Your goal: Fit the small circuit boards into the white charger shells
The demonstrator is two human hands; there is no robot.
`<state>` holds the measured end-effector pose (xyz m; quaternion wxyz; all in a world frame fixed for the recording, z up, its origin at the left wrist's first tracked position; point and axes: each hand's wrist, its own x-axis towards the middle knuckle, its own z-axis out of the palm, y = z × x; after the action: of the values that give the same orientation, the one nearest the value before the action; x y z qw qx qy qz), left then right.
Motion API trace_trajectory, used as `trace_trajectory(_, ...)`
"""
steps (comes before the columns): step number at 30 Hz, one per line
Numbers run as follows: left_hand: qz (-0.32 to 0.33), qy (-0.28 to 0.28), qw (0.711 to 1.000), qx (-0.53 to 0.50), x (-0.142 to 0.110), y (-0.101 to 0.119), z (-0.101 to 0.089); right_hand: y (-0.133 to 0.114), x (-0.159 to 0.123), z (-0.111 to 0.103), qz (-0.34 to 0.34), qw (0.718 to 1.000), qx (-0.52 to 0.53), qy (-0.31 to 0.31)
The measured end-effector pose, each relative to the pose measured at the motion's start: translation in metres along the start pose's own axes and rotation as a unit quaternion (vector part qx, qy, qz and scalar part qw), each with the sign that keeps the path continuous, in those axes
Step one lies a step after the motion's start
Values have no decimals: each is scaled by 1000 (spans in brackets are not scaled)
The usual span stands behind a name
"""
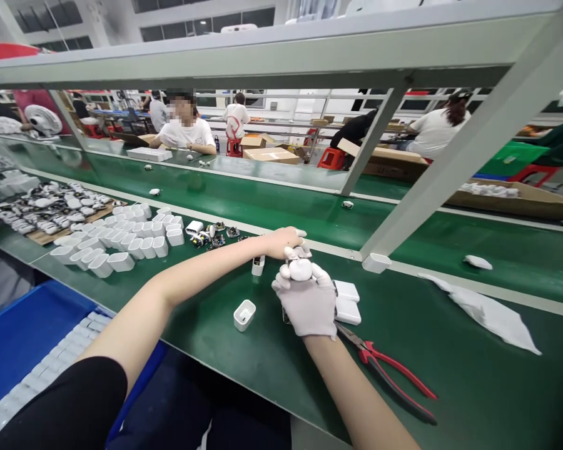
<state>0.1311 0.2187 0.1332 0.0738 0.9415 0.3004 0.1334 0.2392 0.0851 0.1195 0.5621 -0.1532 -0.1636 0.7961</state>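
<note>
Two hands work over the green bench [281, 369]. The right hand [307, 306], gloved, grasps one rounded white piece [301, 270], raised above the bench between its thumb and fingers. The left hand [280, 244] is bent close beside that piece, with white coverings on its fingertips; whether it grips anything cannot be told. Two white cases [348, 311] lie side by side just right of the glove, partly covered by it, and one pair of red-handled pliers [373, 355] lies nearby, its tip close to the wrist. One open white cup [244, 316] stands left of the glove; one white housing [258, 269] with dark insides is partly hidden beneath the left forearm. A small dark edge shows under the glove, too covered to identify. Farther left, the grouped white cups [147, 248] overlap too much to count, as do the small circuit boards [218, 240], some hidden behind the forearm. The blue bin [42, 312] is cut off by the frame.
</note>
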Motion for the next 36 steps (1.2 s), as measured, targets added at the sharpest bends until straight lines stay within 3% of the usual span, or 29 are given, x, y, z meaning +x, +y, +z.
trace_trajectory(5,-85,144,985,-50,-77,29,-18,6,-2,2,19,999,-44,-3)
trace_trajectory(7,-148,249,940,-180,-116,47,-11,9,-4,3,25,998,-51,0)
trace_trajectory(8,-183,274,913,-239,-134,57,-4,11,-5,4,30,998,-52,1)
trace_trajectory(10,-236,280,876,-313,-165,76,10,14,-6,5,39,997,-59,3)
trace_trajectory(14,-261,214,868,-365,-199,106,31,20,-7,5,53,994,-99,2)
trace_trajectory(20,-242,203,886,-340,-211,116,39,25,-6,0,55,990,-128,27)
trace_trajectory(27,-285,233,894,-256,-216,115,47,24,-4,2,59,987,-151,9)
trace_trajectory(32,-309,355,841,-268,-206,122,33,29,-11,1,65,962,-263,-30)
trace_trajectory(36,-278,364,809,-369,-190,127,14,34,-19,-1,102,931,-332,-111)
